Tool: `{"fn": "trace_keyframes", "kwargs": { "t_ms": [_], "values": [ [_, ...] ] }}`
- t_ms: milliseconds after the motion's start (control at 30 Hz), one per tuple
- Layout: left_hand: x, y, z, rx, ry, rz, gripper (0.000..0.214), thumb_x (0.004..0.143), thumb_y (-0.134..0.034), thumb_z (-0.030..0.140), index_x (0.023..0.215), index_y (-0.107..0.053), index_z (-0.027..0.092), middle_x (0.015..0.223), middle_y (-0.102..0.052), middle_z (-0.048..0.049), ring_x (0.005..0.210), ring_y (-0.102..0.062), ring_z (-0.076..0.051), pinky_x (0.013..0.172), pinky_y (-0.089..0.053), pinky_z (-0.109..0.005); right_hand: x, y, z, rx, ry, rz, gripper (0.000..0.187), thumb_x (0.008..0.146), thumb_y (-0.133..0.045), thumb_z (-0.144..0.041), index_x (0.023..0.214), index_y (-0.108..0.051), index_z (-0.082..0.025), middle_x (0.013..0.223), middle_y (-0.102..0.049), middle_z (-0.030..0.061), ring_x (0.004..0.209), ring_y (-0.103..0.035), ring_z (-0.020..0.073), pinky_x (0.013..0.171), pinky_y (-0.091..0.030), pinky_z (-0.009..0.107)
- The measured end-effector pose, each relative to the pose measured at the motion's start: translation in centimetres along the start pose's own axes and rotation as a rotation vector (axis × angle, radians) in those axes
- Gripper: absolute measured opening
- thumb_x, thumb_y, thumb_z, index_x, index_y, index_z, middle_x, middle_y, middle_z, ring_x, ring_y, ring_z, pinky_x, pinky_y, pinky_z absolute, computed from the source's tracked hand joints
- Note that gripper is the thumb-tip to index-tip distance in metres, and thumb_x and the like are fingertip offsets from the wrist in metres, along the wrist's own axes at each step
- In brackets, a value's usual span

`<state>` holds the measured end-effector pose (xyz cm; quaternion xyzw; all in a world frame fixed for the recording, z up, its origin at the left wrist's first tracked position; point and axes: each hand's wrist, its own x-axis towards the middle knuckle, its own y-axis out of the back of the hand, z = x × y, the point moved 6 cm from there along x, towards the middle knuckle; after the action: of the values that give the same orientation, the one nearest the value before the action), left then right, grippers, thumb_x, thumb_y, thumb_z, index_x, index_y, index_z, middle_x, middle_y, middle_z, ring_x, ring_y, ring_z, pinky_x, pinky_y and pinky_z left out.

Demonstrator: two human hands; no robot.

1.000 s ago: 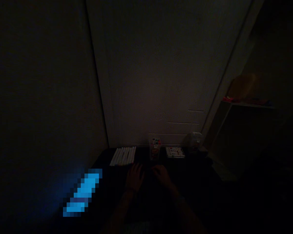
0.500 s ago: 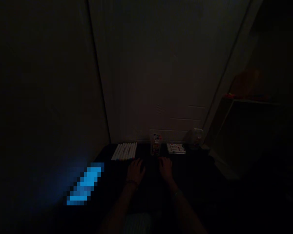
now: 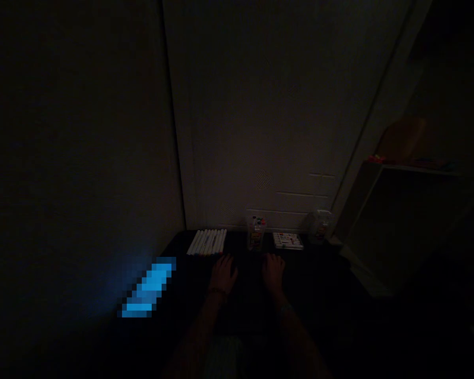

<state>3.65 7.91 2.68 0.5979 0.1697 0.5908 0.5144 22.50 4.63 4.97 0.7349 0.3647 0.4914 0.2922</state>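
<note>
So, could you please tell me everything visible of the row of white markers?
The row of white markers lies flat at the far left of the dark tabletop, side by side and slanted, with colour at the near ends. The slim barrels look plastic, print unreadable. The left hand is close; contact is unclear.

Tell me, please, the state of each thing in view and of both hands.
Left hand: palm down, no held item visible
Right hand: fingers bent, grip too dark to tell
Markers: lying side by side
Tub: upright, holding pens
Case: lying flat, closure unclear
Box: upright, contents unclear
Blue panel: lit, pixelated
</note>
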Motion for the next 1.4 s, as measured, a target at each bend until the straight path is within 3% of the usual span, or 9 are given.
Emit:
{"fn": "trace_keyframes", "kwargs": {
  "t_ms": [100,300,1100,1400],
  "values": [
    [0.01,-0.24,-0.18,-0.002,0.011,-0.004,0.042,0.080,-0.038,0.034,0.116,-0.050,0.015,0.127,-0.046,-0.0091,0.118,-0.037,-0.022,0.098,-0.030,-0.041,-0.12,0.45,0.47,-0.033,-0.083,0.028,0.025,0.082,-0.036,-0.015,0.095,-0.057,-0.020,0.091,-0.055,0.0113,0.090,-0.044,0.0229,0.082,-0.023,0.037],
    [0.05,-0.27,-0.18,-0.008,0.009,-0.005,0.043,0.080,-0.038,0.034,0.116,-0.050,0.014,0.126,-0.048,-0.0096,0.118,-0.038,-0.022,0.098,-0.030,-0.040,-0.16,0.42,-0.10,-0.024,-0.006,0.014,0.025,0.080,-0.037,-0.013,0.094,-0.057,-0.020,0.090,-0.055,0.0114,0.091,-0.044,0.0231,0.084,-0.023,0.038],
    [0.11,-0.30,-0.14,-0.025,-0.014,0.015,0.041,0.080,-0.037,0.032,0.114,-0.050,0.014,0.121,-0.051,-0.0093,0.115,-0.041,-0.022,0.099,-0.031,-0.041,0.04,0.04,-0.02,0.014,0.020,-0.033,0.025,0.082,-0.035,-0.011,0.090,-0.056,-0.020,0.088,-0.056,0.0070,0.088,-0.046,0.0186,0.078,-0.028,0.030],
    [0.11,-0.46,-0.22,-0.015,-0.019,0.009,0.041,0.081,-0.036,0.033,0.115,-0.049,0.013,0.122,-0.050,-0.0099,0.116,-0.041,-0.022,0.100,-0.030,-0.039,0.17,0.16,0.09,0.013,-0.007,0.014,0.025,0.081,-0.038,-0.016,0.103,-0.051,-0.017,0.097,-0.054,0.0092,0.091,-0.045,0.0195,0.079,-0.030,0.030]
  ]
}}
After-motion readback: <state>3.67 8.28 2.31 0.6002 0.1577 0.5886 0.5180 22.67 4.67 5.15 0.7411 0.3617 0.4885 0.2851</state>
